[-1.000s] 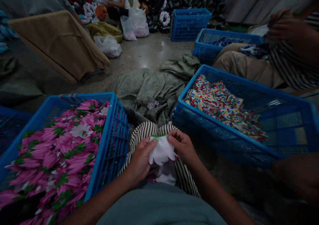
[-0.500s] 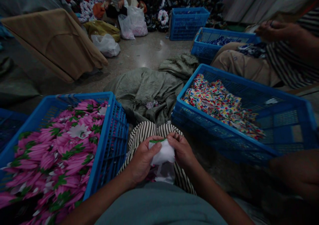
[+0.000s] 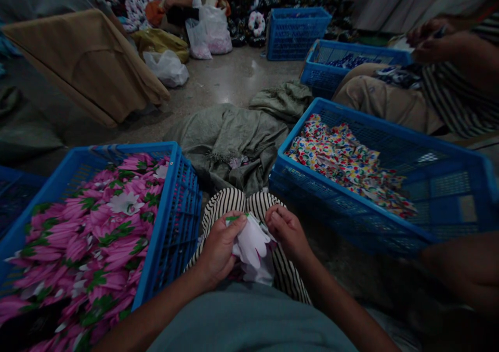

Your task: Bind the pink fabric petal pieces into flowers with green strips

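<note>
My left hand [image 3: 219, 245] is closed on a white fabric flower piece [image 3: 252, 242] with rounded petals, its thumb over a green edge at the top. Just right of the flower piece is my right hand [image 3: 287, 231], fingers pinched together; what they hold, if anything, is too small to make out. Below, more pale cloth [image 3: 260, 273] and some pink lie on my lap over the striped trousers [image 3: 224, 201]. To my left, a blue crate [image 3: 175, 149] is heaped with pink fabric flowers [image 3: 117, 227] with green and white parts.
At right, a second blue crate [image 3: 351, 198] holds colourful printed cloth [image 3: 339, 157]. Grey-green sacking [image 3: 234, 133] lies ahead on the floor. A person in stripes [image 3: 448, 92] sits at right, hands raised. A brown draped panel [image 3: 81, 61] stands at left.
My right hand has moved slightly away to the right of the flower piece. The white petals now hang fanned out from my left hand, which keeps its grip.
</note>
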Tool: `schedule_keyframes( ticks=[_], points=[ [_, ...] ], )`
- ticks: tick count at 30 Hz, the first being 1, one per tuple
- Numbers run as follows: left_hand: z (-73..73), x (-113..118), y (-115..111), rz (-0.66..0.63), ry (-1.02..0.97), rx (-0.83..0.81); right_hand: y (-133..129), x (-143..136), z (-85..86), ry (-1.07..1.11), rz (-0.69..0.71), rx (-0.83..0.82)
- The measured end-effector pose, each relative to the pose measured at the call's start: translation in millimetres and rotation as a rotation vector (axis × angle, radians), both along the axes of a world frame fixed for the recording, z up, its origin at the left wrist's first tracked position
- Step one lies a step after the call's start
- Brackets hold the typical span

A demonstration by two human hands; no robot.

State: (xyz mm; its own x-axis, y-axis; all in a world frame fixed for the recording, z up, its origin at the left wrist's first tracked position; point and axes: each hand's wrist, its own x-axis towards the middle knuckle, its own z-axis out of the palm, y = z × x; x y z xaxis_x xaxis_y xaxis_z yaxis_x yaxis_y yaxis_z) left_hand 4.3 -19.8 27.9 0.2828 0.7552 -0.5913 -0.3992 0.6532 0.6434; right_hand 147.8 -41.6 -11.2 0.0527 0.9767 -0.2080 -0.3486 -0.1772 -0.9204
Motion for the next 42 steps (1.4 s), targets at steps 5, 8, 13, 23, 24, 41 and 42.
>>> schedule_keyframes(
  ticks=[5,8,13,23,24,41,42],
  points=[
    [-0.9,-1,2,0.024,0.016,0.012,-5,5,-0.5,-0.019,0.048,0.025],
    [-1.3,0,3,0.097,0.038,0.012,-14,8,-4.7,-0.137,0.054,0.104],
    [1.3,3,1,0.083,0.058,0.052,-19,11,-0.9,-0.287,0.080,0.153],
    [10.1,-2,-7,-0.103,0.072,0.108,8,5,20.6,-0.604,0.295,0.451],
    [9.4,-3,-7,-0.117,0.072,0.111,7,4,21.1,-0.603,0.306,0.452],
    [-8.4,8,8,0.168,-0.078,-0.040,-19,-12,-9.6,0.050,0.026,-0.023],
    [-10.0,10,9,0.178,-0.075,-0.044,-18,-15,-9.3,0.044,0.028,-0.028]
  ],
)
